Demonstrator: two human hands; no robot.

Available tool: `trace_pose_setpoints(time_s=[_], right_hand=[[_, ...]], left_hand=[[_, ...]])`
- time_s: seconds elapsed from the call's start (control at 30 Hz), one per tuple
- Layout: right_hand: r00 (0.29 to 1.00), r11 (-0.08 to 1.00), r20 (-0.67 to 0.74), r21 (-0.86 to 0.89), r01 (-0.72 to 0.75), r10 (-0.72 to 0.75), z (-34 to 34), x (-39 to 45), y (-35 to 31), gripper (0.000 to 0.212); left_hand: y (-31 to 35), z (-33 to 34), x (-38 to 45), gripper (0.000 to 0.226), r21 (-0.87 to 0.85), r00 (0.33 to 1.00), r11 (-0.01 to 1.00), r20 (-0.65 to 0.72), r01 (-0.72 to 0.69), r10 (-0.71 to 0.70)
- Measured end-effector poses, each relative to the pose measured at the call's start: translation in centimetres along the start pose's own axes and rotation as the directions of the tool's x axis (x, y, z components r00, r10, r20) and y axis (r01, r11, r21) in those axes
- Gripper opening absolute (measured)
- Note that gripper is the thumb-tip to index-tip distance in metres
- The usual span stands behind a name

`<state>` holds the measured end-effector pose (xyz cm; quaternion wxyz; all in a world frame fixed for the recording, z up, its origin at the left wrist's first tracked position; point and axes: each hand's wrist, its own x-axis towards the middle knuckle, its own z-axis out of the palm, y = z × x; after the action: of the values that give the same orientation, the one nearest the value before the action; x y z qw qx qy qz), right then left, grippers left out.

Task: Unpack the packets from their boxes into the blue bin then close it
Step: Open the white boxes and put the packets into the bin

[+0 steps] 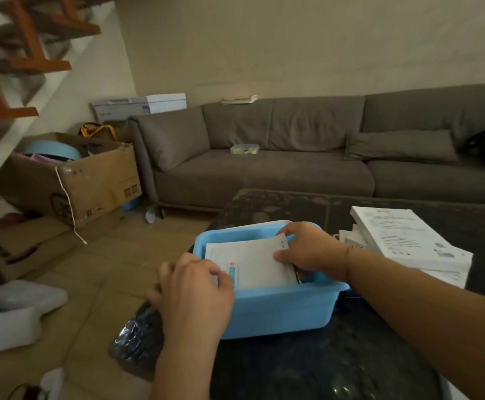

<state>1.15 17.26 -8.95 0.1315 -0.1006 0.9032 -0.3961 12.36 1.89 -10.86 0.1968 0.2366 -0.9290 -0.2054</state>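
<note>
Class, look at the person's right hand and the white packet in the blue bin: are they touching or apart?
Touching. The head view shows the right hand pinching the far right edge of the white packet, thumb pressed on its top face, inside the blue bin.

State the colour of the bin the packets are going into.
Light blue. The bin shows in the head view, on the dark table, with white packets inside.

Dim, warm indoor light with soft shadows. Left of the sofa [264, 157], the stairs [19, 53] smear with motion blur; wide-angle bending curves the edges. Grainy throughout.
</note>
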Motion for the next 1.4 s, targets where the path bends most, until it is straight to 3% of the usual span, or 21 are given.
trace_pose_setpoints(time_s=[0.13,0.2,0.27,0.37,0.43,0.53,0.6,0.67,0.77,0.83,0.97,1.07,1.13,1.2,1.27,1.33,1.4], right_hand=[[0.993,0.965,-0.018,-0.237,0.11,-0.118,0.5,0.0,-0.2,0.06],[0.986,0.917,-0.012,-0.369,0.15,-0.166,1.1,0.1,-0.3,0.059],[0.985,0.885,0.0,-0.439,0.158,-0.175,1.5,0.0,-0.2,0.057],[0.977,0.858,-0.05,-0.489,0.156,-0.207,0.6,-1.0,-0.1,0.073],[0.931,0.864,-0.177,-0.458,0.208,-0.318,-1.4,-2.9,0.1,0.074],[0.763,0.828,-0.367,-0.412,0.379,-0.532,-5.1,-8.8,3.3,0.04],[0.73,0.802,-0.378,-0.449,0.393,-0.57,-6.6,-14.4,7.7,0.021],[0.782,0.766,-0.29,-0.546,0.338,-0.552,-7.2,-20.1,12.5,0.023],[0.905,0.655,-0.084,-0.718,0.236,-0.418,-7.3,-25.5,19.3,0.027],[0.916,0.604,-0.059,-0.768,0.212,-0.397,-6.8,-27.6,22.6,0.022],[0.916,0.704,-0.155,-0.69,0.169,-0.371,-6.4,-28.5,25.4,0.039],[0.866,0.739,-0.241,-0.645,0.194,-0.438,-6.7,-28.2,24.7,0.038],[0.824,0.758,-0.323,-0.626,0.184,-0.466,-7.0,-27.5,23.4,0.035],[0.781,0.866,-0.467,-0.466,0.18,-0.414,-7.1,-26.3,21.7,0.024],[0.761,0.964,-0.594,-0.192,0.183,-0.262,-7.0,-25.0,20.0,0.024],[0.754,0.98,-0.635,-0.027,0.196,-0.168,-6.9,-23.7,18.7,0.022],[0.753,0.978,-0.64,0.015,0.208,-0.15,-6.9,-22.9,17.9,0.018]], left_hand=[[0.1,0.2,0.1,0.011,-0.009,0.998,1.0,0.054,0.012,-0.011],[0.3,0.0,0.1,0.009,0.032,0.996,0.999,0.081,0.031,-0.033],[0.7,-0.2,0.1,0.011,0.091,0.996,0.996,0.088,0.022,-0.03],[0.9,0.0,0.2,0.021,0.099,0.997,0.995,0.073,-0.001,-0.006],[0.7,0.3,0.3,0.022,0.049,0.999,0.998,0.002,-0.039,0.039],[1.3,1.1,-0.9,0.016,-0.088,0.947,0.958,-0.2,-0.275,0.253],[2.6,1.6,-3.0,0.013,-0.202,0.88,0.873,-0.285,-0.444,0.381],[4.1,2.3,-5.5,0.012,-0.293,0.808,0.753,-0.231,-0.59,0.543],[5.6,3.8,-8.9,0.015,-0.367,0.587,0.547,0.003,-0.753,0.81],[6.6,4.5,-10.6,0.017,-0.392,0.393,0.466,0.255,-0.793,0.883],[8.3,4.9,-13.1,0.024,-0.488,0.114,0.564,0.681,-0.666,0.723],[9.4,4.8,-14.0,0.012,-0.523,0.02,0.62,0.755,-0.585,0.655],[10.0,5.1,-14.4,0.012,-0.558,0.042,0.606,0.715,-0.567,0.697],[10.2,5.8,-14.8,0.02,-0.612,0.146,0.548,0.581,-0.57,0.801],[10.1,6.8,-15.1,0.023,-0.658,0.305,0.485,0.377,-0.576,0.875],[10.2,7.6,-15.2,0.027,-0.682,0.435,0.415,0.155,-0.603,0.887],[10.4,8.0,-14.9,0.024,-0.654,0.474,0.335,-0.042,-0.679,0.879]])
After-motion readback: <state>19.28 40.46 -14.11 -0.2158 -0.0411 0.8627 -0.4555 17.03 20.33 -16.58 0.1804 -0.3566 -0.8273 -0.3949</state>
